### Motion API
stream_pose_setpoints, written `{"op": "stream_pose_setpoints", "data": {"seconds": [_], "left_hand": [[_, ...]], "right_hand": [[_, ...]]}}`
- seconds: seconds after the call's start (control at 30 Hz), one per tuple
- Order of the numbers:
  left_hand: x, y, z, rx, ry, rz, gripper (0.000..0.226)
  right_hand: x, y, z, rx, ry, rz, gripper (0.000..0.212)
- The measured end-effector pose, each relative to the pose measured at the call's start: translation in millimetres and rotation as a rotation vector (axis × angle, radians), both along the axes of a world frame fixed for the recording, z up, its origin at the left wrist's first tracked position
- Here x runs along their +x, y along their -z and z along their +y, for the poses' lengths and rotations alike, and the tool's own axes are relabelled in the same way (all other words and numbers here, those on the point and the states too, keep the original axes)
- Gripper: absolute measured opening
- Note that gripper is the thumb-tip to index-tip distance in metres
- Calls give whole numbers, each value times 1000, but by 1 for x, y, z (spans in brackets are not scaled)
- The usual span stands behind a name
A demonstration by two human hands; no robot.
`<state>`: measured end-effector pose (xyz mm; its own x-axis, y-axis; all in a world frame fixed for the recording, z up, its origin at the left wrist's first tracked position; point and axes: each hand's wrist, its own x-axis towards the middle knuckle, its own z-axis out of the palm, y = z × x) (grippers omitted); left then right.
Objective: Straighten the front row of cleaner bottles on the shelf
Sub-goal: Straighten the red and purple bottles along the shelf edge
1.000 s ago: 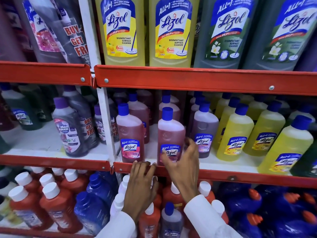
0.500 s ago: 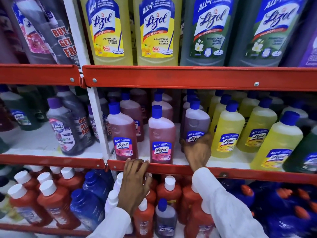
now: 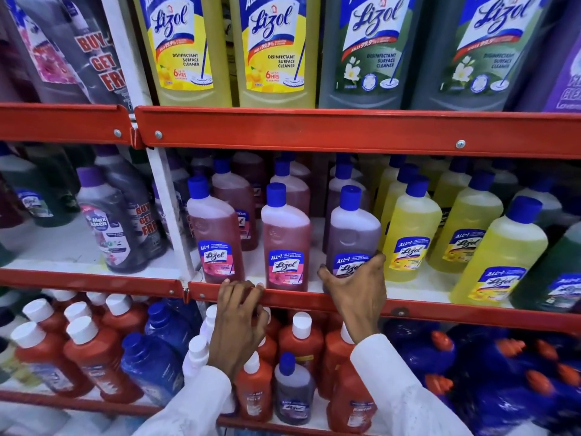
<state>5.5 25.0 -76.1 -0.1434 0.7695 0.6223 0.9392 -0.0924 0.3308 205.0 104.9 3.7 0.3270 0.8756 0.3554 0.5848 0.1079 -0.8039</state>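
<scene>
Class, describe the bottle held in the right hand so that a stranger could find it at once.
Find the middle shelf with the red front rail. In its front row stand two pink bottles, then yellow ones. Between them is the purple bottle, gripped low by the right hand: the only front bottle with dull purple liquid.

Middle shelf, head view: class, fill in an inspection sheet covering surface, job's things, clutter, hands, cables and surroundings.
Surface: white middle shelf behind a red rail.
Job's things: front row upright: two pink bottles, purple bottle, yellow bottles; labels face forward.
Clutter: nothing seen.
Hands: right hand has its grip around the purple bottle's base; left hand rests on the rail, fingers curled over it.
Cables: nothing seen.
Surroundings: large bottles on the shelf above; white-capped red bottles below.
</scene>
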Motion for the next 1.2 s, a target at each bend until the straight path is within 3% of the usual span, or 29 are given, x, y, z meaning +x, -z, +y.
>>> {"op": "stream_pose_setpoints", "data": {"seconds": [0.27, 0.33, 0.4, 0.47, 0.63, 0.73, 1.2], "left_hand": [[0, 2, -1, -4, 4, 8, 33], [0, 3, 1, 7, 12, -4, 34], [1, 3, 2, 20, 24, -28, 34], [-1, 3, 1, 24, 30, -47, 33], [0, 0, -1, 28, 50, -42, 39], [1, -2, -2, 15, 44, -53, 40], [4, -3, -1, -8, 28, -68, 40]], "right_hand": [[14, 1, -9, 59, -95, 73, 101], [25, 1, -16, 197, -94, 183, 84], [41, -2, -18, 351, -42, 317, 55], [55, -3, -4, 399, 50, 360, 46], [75, 1, 47, 87, 146, 101, 91], [80, 2, 58, -13, 101, 75, 104], [103, 11, 31, 36, 143, -12, 91]]}}
